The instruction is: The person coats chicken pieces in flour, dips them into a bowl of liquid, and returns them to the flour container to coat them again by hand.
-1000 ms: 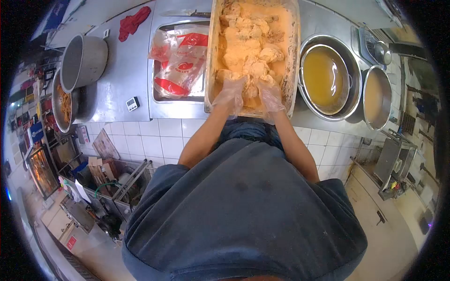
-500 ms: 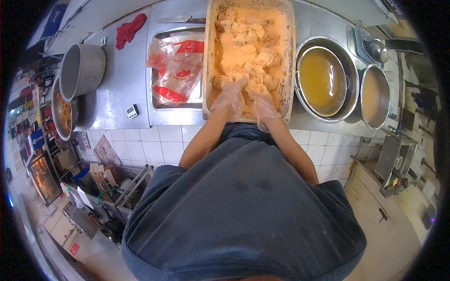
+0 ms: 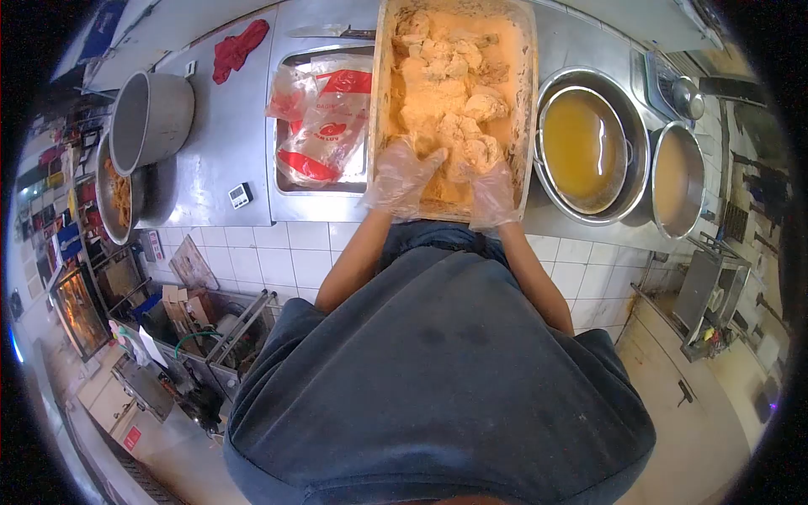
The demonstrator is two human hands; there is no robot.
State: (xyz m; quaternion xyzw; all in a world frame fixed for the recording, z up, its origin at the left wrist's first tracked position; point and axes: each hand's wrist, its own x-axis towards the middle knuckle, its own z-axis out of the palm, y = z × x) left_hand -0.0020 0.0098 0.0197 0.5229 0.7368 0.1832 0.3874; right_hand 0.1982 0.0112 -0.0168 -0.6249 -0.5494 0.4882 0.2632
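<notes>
A deep rectangular tub (image 3: 532, 93) holds orange seasoned flour and several lumpy, flour-coated pieces that look like chicken. Both my hands wear clear plastic gloves. My left hand (image 3: 404, 175) is at the near left corner of the tub, its thumb spread from the fingers, which are partly sunk in the flour. At the near right, my right hand (image 3: 494, 189) curls against a coated chicken piece (image 3: 481, 155), its fingers partly hidden by it. Another coated chicken piece (image 3: 456, 130) lies between the hands, a little farther away.
Left of the tub, a metal tray (image 3: 324, 187) holds red-printed plastic bags (image 3: 330, 126); a knife (image 3: 332, 32) lies behind. Farther left are a timer (image 3: 241, 195), red cloth (image 3: 239, 50) and large pot (image 3: 151, 122). On the right stand a bowl of yellow liquid (image 3: 581, 143) and another pot (image 3: 677, 181).
My hands have moved apart from the middle of the near end: the left toward the left wall, the right toward the right side. The left thumb has spread. The view has shifted slightly.
</notes>
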